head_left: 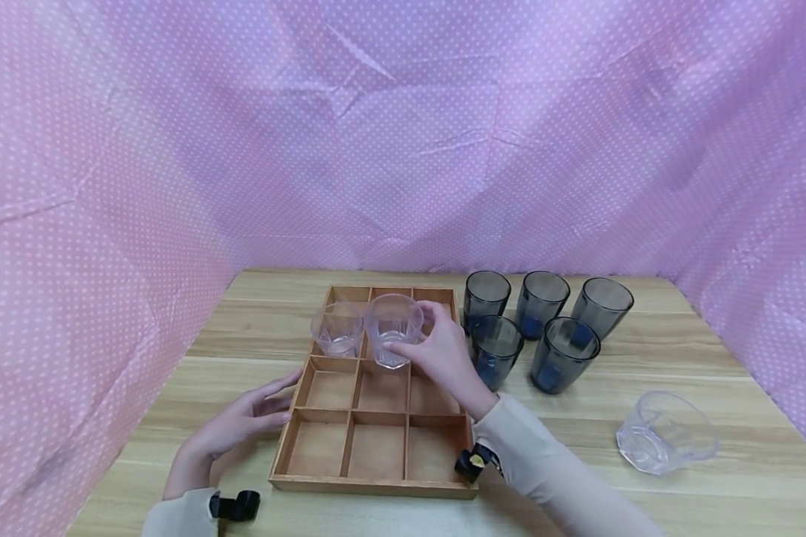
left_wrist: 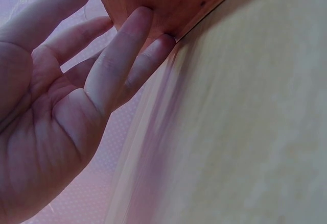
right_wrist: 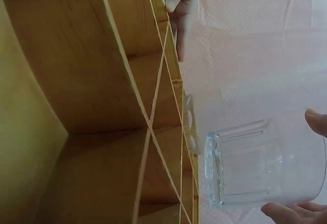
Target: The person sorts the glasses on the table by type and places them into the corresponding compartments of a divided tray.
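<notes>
My right hand (head_left: 446,356) grips a clear glass (head_left: 392,328) between thumb and fingers, above the wooden divided tray (head_left: 376,488). In the right wrist view this glass (right_wrist: 265,165) hangs apart from the dividers, its thick base toward the tray. A second clear glass (head_left: 336,332) sits upright in the tray's left column, toward the back. My left hand (head_left: 245,418) touches the tray's left side with its fingertips. Up close in the left wrist view, the straight fingers (left_wrist: 120,60) of that hand meet the tray's outer wall (left_wrist: 168,4).
Several dark grey glasses (head_left: 495,350) stand in two rows right of the tray. Another clear glass (head_left: 665,432) is at the table's right side. A pink dotted cloth (head_left: 403,149) encloses the back and sides of the wooden table (head_left: 242,321).
</notes>
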The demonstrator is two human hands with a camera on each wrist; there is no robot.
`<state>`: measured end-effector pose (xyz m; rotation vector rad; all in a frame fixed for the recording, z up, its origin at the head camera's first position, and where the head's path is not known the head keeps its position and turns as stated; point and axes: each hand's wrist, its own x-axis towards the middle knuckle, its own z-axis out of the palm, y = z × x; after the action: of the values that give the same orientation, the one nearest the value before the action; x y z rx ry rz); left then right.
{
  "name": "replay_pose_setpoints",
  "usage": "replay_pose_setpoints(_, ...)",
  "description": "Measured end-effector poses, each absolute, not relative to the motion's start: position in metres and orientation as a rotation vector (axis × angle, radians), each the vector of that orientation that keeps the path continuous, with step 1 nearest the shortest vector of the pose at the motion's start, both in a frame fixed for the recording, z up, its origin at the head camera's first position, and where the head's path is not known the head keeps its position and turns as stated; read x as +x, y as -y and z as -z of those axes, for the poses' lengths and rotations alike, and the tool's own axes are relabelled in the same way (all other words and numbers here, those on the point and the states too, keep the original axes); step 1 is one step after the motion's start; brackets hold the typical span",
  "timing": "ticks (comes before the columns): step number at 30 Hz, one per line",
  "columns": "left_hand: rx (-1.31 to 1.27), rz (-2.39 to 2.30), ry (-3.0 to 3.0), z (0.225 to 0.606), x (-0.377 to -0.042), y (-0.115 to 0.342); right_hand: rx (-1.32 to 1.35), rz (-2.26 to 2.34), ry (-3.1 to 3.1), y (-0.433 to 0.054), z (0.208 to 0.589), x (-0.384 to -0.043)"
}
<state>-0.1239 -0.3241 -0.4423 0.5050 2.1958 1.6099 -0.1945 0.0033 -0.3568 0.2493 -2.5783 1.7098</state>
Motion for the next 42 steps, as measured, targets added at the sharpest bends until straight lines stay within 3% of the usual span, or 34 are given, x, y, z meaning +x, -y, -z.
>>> replay_pose_setpoints(14,0.503,-1.598,-2.205,0.442,-0.124,0.324,0.154,-1.646,2.658,0.01,0.365,-0.217)
replay_pose_setpoints(42,0.503,-1.597,-2.207,0.44,-0.124,0.324,0.165,-1.626,2.732,0.016,0.378,-0.225)
